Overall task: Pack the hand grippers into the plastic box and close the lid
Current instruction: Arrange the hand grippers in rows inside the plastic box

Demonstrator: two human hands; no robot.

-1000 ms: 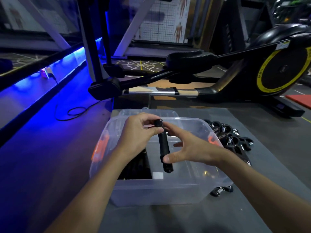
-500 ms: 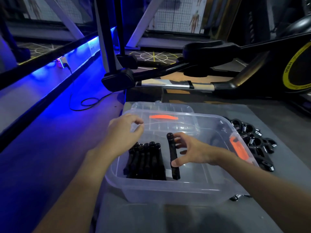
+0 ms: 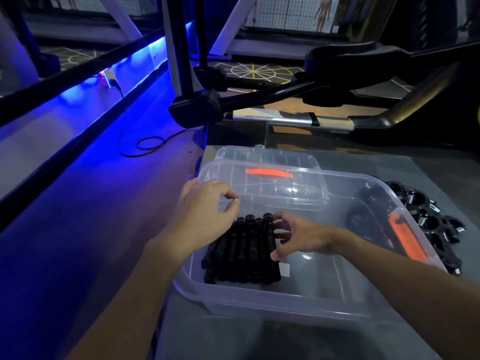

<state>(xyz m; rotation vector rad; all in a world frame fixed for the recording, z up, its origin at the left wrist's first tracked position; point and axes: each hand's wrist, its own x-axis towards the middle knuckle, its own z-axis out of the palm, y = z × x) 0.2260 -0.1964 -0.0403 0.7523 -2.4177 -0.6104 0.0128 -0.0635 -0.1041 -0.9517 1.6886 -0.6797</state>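
A clear plastic box (image 3: 272, 298) with orange latches sits on a grey mat. Inside it, at the left, several black hand grippers (image 3: 242, 252) lie side by side in a row. My right hand (image 3: 302, 237) is inside the box, fingers spread, fingertips and thumb resting against the rightmost gripper of the row. My left hand (image 3: 205, 214) hovers over the box's left rim, fingers loosely curled, holding nothing. The clear lid (image 3: 270, 165) with an orange handle lies behind the box. A heap of loose black grippers (image 3: 426, 216) lies on the mat to the right of the box.
The black frame of an exercise machine (image 3: 285, 94) stands just behind the mat. A blue-lit floor strip with a black cable (image 3: 140, 144) runs along the left. The grey mat (image 3: 233, 339) extends towards me in front of the box.
The gripper I held above the box has been lowered in and now lies against the row. My left hand let go and moved to the box's left rim. The camera moved closer.
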